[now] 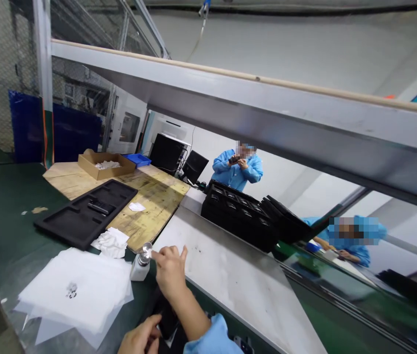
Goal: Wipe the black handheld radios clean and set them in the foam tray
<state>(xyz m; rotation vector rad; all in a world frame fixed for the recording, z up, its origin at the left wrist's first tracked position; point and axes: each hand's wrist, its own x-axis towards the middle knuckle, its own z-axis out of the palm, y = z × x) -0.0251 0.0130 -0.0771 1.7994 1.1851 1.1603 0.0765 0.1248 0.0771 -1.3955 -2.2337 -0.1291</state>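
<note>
The right hand (170, 269), fingers loosely spread, rests its fingertips on the metal pump top of a small white dispenser bottle (141, 264) standing at the green bench's edge. The left hand (140, 339) curls around a dark object (166, 315), partly cut off below. White sheets (77, 290) and a crumpled cloth (111, 242) lie just beside the bottle. A black foam tray (83, 214) sits behind them, with stacked black trays (245, 219) well apart.

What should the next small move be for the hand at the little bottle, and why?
Probably a short press straight down on the metal cap. The right hand has its fingertips at that cap, the small white bottle stands upright beside the white sheets, and the left hand holds a dark flat part low down.
</note>
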